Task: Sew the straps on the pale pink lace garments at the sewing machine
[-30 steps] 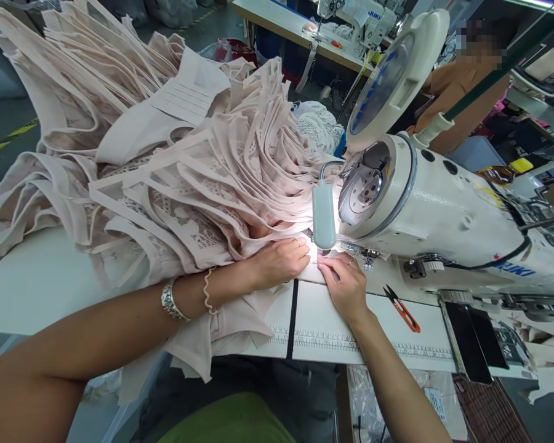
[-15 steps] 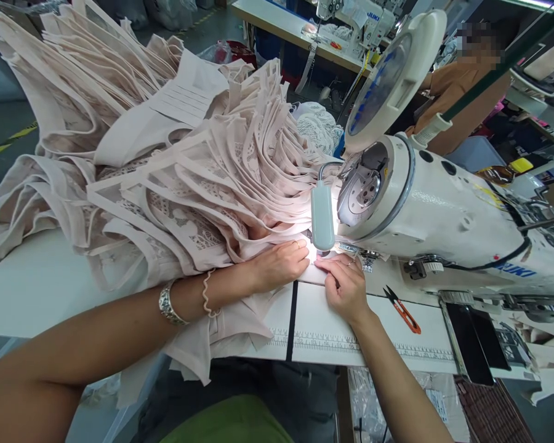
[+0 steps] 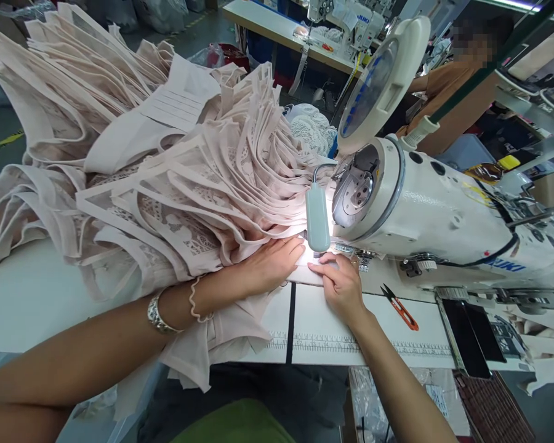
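A large heap of pale pink lace-trimmed garments (image 3: 180,203) spreads over the sewing table on the left. My left hand (image 3: 274,261) lies on the near edge of this fabric, fingers stretched toward the needle area. My right hand (image 3: 340,283) rests on the machine bed just right of it, index finger extended to the left and fingers apart. Between the hands, a bright lamp spot washes out the cloth. The white sewing machine (image 3: 434,203) stands beyond my right hand, and a grey-green lamp (image 3: 317,218) hangs in front of its needle, which is hidden.
Orange-handled thread snips (image 3: 401,307) lie right of my right hand. A dark phone (image 3: 466,338) sits further right. A ruler strip (image 3: 373,346) runs along the table's front edge. A round magnifier (image 3: 383,86) rises above the machine head. Another person (image 3: 447,92) is in the background.
My left hand has gone from a pinch near the needle to lying flatter, slightly left. My right hand's fingers have spread a little. The whole view has shifted slightly.
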